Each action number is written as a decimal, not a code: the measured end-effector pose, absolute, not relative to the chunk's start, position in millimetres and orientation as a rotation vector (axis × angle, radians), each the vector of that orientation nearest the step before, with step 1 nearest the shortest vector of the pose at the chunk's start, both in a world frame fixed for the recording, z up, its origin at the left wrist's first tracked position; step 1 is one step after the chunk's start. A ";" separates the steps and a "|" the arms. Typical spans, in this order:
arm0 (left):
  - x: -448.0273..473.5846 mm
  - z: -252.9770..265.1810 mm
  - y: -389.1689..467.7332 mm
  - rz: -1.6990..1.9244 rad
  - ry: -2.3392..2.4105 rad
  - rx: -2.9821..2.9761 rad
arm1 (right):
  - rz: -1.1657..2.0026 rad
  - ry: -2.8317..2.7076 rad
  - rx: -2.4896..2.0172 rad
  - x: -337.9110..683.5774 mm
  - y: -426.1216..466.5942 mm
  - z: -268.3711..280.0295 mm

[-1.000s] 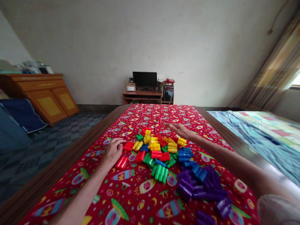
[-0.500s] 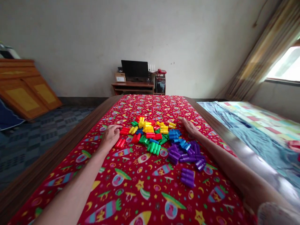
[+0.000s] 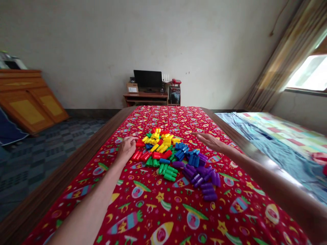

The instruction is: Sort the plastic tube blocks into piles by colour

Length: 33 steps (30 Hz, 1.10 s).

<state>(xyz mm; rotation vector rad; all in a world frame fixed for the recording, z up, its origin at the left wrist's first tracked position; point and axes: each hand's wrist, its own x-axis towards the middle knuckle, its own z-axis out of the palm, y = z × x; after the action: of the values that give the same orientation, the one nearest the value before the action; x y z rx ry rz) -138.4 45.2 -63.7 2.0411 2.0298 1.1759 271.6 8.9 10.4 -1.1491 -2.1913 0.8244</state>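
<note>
Several plastic toy blocks shaped like joined rounded tubes lie in a loose pile in the middle of the table. Red blocks [image 3: 136, 155] are on the left, yellow blocks [image 3: 167, 139] at the back, green blocks [image 3: 167, 172] in front. Blue blocks [image 3: 193, 160] and purple blocks [image 3: 198, 177] spread to the right. My left hand [image 3: 127, 147] rests at the pile's left edge beside the red blocks, fingers curled; what they hold, if anything, is hidden. To the right of the pile, my right hand [image 3: 208, 140] is open, fingers stretched toward the yellow and blue blocks, apart from them.
A red patterned cloth [image 3: 150, 217] covers the table, whose brown wooden edge [image 3: 84, 153] shows at the left. Beyond its far end stands a desk [image 3: 146, 98] with a monitor [image 3: 148, 80]. A bed [image 3: 276, 136] is on the right, a wooden cabinet [image 3: 30, 105] on the left.
The yellow and blue blocks on the right have shifted left, and the pile is packed closer at the back. My left hand has moved slightly right. The camera view has tilted a little.
</note>
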 end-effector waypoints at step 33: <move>-139.7 -62.4 36.0 1.489 1.791 1.552 | 0.641 -1.902 -1.300 149.9 100.1 -35.2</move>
<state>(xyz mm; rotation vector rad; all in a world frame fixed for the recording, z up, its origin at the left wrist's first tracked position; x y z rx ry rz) -139.7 36.0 -62.4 1.5522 1.7914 1.4888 149.9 100.1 -35.2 -1.2997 -1.9024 0.6415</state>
